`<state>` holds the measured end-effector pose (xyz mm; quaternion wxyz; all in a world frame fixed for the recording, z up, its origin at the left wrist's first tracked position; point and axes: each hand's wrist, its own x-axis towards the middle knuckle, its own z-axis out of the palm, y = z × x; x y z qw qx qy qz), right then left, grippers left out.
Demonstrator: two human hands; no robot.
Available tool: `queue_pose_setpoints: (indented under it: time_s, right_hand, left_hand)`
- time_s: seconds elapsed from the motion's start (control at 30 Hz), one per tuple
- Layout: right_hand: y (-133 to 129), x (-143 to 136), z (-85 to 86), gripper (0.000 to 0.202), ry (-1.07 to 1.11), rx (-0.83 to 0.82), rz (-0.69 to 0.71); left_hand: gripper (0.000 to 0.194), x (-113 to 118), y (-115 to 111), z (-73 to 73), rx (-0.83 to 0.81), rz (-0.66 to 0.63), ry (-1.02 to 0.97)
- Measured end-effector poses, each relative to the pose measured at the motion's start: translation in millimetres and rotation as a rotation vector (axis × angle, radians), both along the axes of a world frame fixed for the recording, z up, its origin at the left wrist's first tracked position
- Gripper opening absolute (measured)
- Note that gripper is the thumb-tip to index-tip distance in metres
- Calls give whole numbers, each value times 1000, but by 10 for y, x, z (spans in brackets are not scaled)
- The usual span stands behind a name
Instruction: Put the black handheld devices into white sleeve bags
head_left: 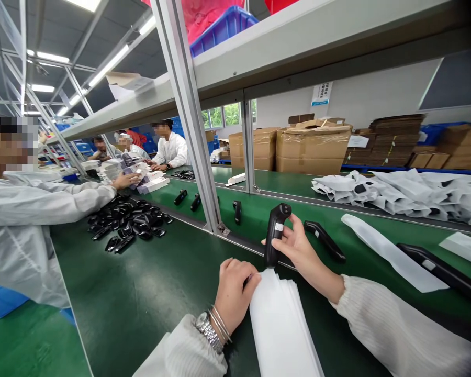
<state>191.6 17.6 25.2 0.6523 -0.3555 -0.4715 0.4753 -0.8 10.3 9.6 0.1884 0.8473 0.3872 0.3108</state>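
Note:
Upright in my right hand [294,243] is a black handheld device [275,230] with a small white label, its lower end at the top edge of a stack of white sleeves [280,324]. My left hand [237,288] is closed on the upper left corner of that stack, thumb against the edge. Whether the device's tip is inside a sleeve cannot be made out. Right of my right hand, another black device [325,241] lies on the green belt. Farther right are a loose white sleeve [392,254] and a larger black device [439,267].
A metal post [188,115] rises ahead, carrying a shelf [298,47]. Many small black items [129,222] are heaped at the left, beside a co-worker's sleeve [63,201]. Wrapped white items [400,193] lie beyond the belt at the right, with cardboard boxes [314,149] behind.

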Motion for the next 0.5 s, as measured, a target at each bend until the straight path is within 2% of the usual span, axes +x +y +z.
queue_pose_setpoints:
  time_s: [0.23,0.43,0.5]
  right_hand:
    - [4,-44,-59,93,-15,-10,32]
    - [-5,-73,-73,87,-7,-7,48]
    - [-28,-114,-98,76,-30,-10,61]
  left_hand:
    - [10,14,-43,37,42,-29,-41]
    - [9,31,-99,74,-44,0,-121]
    - [10,38,-124,101,-83,-10,-172]
